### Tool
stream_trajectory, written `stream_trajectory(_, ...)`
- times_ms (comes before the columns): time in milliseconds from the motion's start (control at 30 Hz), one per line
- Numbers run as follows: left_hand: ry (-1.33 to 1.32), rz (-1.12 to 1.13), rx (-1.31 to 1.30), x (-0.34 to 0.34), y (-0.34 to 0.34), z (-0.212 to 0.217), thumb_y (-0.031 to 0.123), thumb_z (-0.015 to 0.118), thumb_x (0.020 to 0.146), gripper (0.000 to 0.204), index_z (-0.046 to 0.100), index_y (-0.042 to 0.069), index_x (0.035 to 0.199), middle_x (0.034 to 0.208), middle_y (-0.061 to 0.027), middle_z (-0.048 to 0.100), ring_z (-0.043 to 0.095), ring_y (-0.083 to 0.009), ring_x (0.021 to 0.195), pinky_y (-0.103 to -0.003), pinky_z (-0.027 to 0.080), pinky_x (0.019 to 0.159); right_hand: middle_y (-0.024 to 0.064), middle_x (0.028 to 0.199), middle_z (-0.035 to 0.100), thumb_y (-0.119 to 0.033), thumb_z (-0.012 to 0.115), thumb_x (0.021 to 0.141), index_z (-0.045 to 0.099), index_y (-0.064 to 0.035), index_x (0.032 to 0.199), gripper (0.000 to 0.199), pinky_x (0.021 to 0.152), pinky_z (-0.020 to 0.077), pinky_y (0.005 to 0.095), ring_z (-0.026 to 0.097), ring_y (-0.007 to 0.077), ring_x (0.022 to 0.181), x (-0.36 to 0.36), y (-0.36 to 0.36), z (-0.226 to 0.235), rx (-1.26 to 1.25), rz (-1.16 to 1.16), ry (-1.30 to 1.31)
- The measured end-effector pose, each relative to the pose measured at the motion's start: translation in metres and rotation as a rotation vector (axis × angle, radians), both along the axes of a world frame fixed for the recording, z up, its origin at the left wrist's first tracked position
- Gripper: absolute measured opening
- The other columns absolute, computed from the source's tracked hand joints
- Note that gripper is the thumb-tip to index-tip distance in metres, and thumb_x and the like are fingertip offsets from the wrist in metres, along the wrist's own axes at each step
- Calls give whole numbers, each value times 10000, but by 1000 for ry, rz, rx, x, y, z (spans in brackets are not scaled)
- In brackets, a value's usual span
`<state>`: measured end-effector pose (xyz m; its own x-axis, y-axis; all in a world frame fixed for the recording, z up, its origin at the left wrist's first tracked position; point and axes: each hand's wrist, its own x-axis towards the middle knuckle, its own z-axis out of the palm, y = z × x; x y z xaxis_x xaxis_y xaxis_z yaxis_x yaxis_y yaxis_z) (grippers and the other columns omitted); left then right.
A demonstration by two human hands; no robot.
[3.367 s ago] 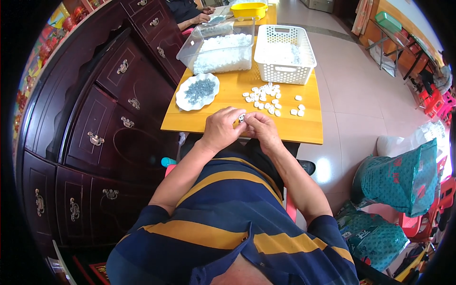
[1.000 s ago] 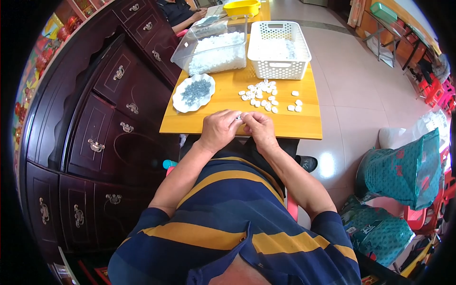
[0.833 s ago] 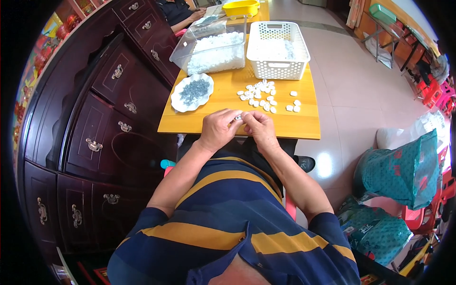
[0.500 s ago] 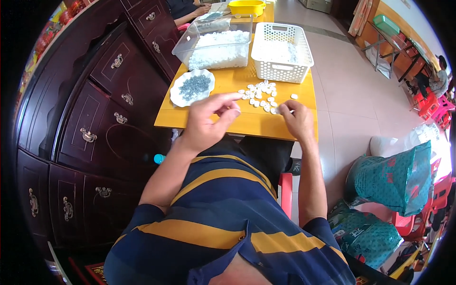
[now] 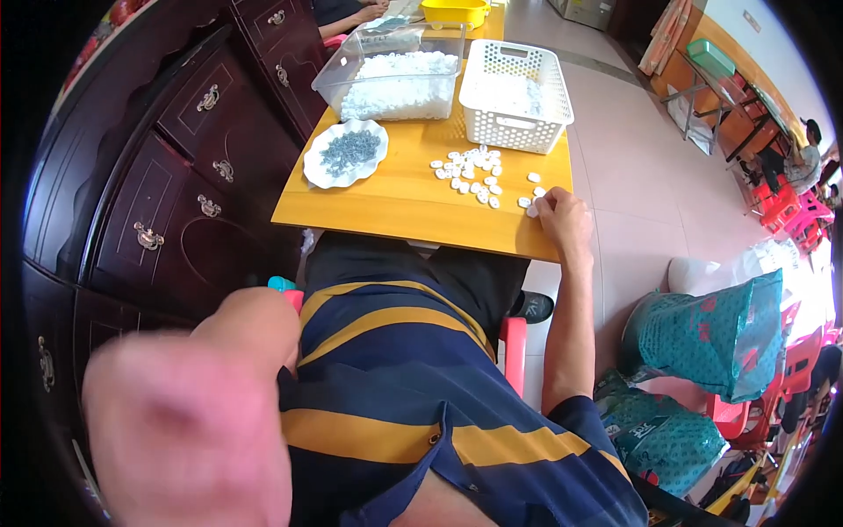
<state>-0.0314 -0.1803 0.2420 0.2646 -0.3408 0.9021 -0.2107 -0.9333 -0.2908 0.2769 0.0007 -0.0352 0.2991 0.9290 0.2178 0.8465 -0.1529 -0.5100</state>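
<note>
Close up at the lower left, my left hand (image 5: 189, 430) is raised off the table and smeared by motion; its fingers cannot be made out. At the table's right front edge my right hand (image 5: 565, 220) has its fingers closed over a small white oval plastic piece (image 5: 532, 211), mostly hidden by the fingertips. A few more such pieces lie beside that hand. Left of it a loose group of white oval pieces (image 5: 474, 167) with small holes is spread on the yellow table (image 5: 386, 211). A white scalloped dish (image 5: 316, 172) of small dark grey-blue parts stands on the left.
A clear bin (image 5: 329, 81) of white pieces and a white perforated basket (image 5: 518, 132) stand along the table's far part. Beyond is a yellow tub (image 5: 455, 12) and another person's hand (image 5: 373, 10). Dark drawers (image 5: 189, 189) flank the left; teal sacks (image 5: 702, 334) stand right.
My left hand has left the white pieces and come up close at the lower left. My right hand has shifted slightly right, with a few pieces now lying apart from the group beside it.
</note>
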Motion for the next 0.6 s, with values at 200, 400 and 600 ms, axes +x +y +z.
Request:
stream_trajectory(200, 245, 496, -595, 46, 127, -117, 2, 737, 852, 106, 737, 19, 957, 728, -113, 661, 610, -225, 569, -319, 475, 549, 114, 816, 737, -236, 722, 876, 724, -65, 901, 173, 697, 561, 423, 724, 322, 772, -20, -8, -6, 277, 36, 78)
stream_trajectory(400, 481, 753, -902, 49, 215, -263, 136, 709, 899, 125, 760, 76, 997, 830, -126, 724, 699, -284, 717, -376, 544, 648, 124, 808, 722, -212, 708, 865, 697, -95, 852, 119, 644, 554, 455, 710, 346, 730, -54, -8, -16, 267, 129, 109)
stream_trajectory(600, 510, 850, -861, 62, 237, -275, 190, 705, 903, 149, 761, 91, 999, 869, -117, 728, 704, -322, 782, -420, 559, 703, 124, 864, 702, -201, 737, 866, 709, -76, 911, 136, 680, 542, 423, 701, 308, 769, -65, -1, -16, 280, 121, 89)
